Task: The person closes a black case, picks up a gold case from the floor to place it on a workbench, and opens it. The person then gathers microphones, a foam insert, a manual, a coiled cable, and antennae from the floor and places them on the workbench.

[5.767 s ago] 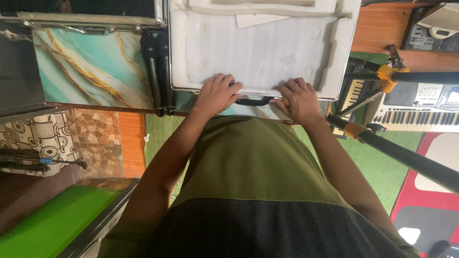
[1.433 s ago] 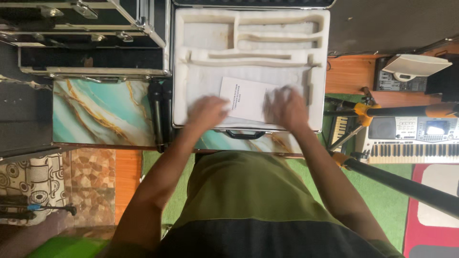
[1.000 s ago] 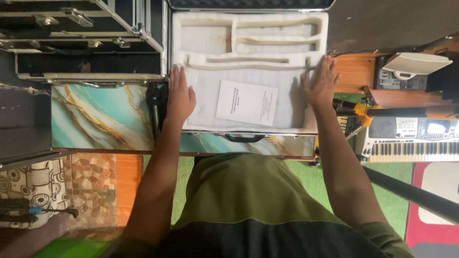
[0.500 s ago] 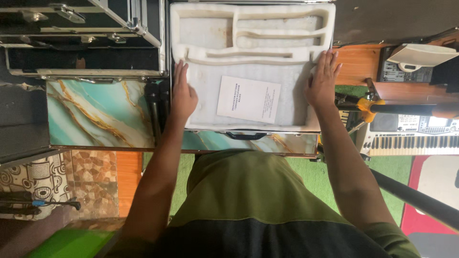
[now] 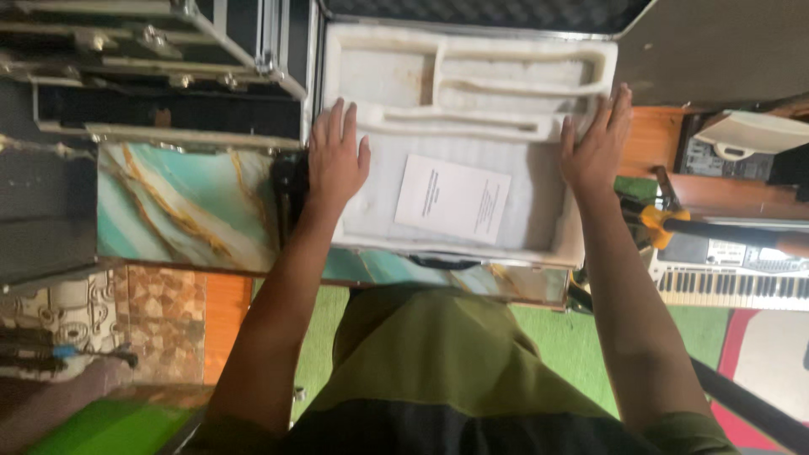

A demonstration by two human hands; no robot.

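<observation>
An open flight case with a white foam insert (image 5: 472, 93) lies on a marbled teal tabletop (image 5: 181, 211). The foam has long moulded recesses at the back and a flat part in front. A white printed sheet (image 5: 452, 199) lies on the flat part. My left hand (image 5: 335, 160) rests flat on the left edge of the foam, fingers spread. My right hand (image 5: 598, 143) lies flat on the right edge, fingers spread too. Neither hand holds anything. The case's dark padded lid (image 5: 480, 13) stands open at the back.
Black metal-edged cases (image 5: 160, 84) are stacked to the left of the open case. A keyboard instrument (image 5: 733, 282) and an orange-jointed stand (image 5: 666, 223) are at the right. Green carpet (image 5: 581, 350) and a patterned mat (image 5: 93, 312) lie below.
The case went from shut to open. My hands moved from the middle of the foam out to its left and right edges and slid a little farther back.
</observation>
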